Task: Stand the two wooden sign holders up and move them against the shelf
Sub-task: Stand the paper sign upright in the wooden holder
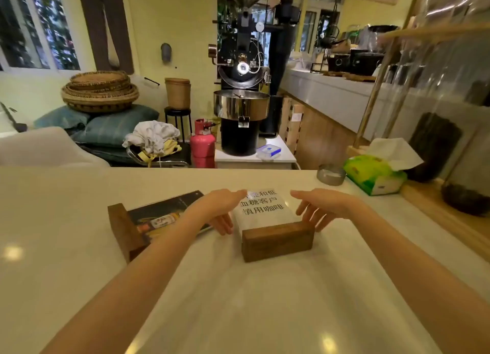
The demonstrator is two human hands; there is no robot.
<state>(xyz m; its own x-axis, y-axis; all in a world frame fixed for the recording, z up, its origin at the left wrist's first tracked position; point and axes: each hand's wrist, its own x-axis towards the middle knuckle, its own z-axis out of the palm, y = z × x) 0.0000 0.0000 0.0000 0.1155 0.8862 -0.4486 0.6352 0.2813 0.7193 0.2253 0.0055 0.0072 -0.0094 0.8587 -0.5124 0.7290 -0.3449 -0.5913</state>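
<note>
On the pale counter (79,247), near centre, two sign holders lie flat, neither standing. Part of the left sign holder (124,231) is hidden: its dark printed panel runs under the left forearm, and the print is too blurred to read. The right sign holder (277,241) has its wooden block toward the near edge and its white printed sheet extending away; the top line of characters is washed out by glare and partly covered by the fingertips of the left hand (222,210). The shelf (376,93) at the far right is cut off by the frame edge, and its contents show only as dark, blurred shapes behind clear covers.

A green tissue pack (373,174) at the far right of the counter has one white tissue standing out of its top. Just left of it sits a small metal dish (331,174); its contents cannot be made out.

Both hands flank the white sheet. The left hand hovers over the sheet's left edge, fingers spread and extended, gripping nothing. The right hand (323,207) sits just beyond the block's far right corner, fingers apart and angled down toward the block; whether the fingertips touch it cannot be determined.
</note>
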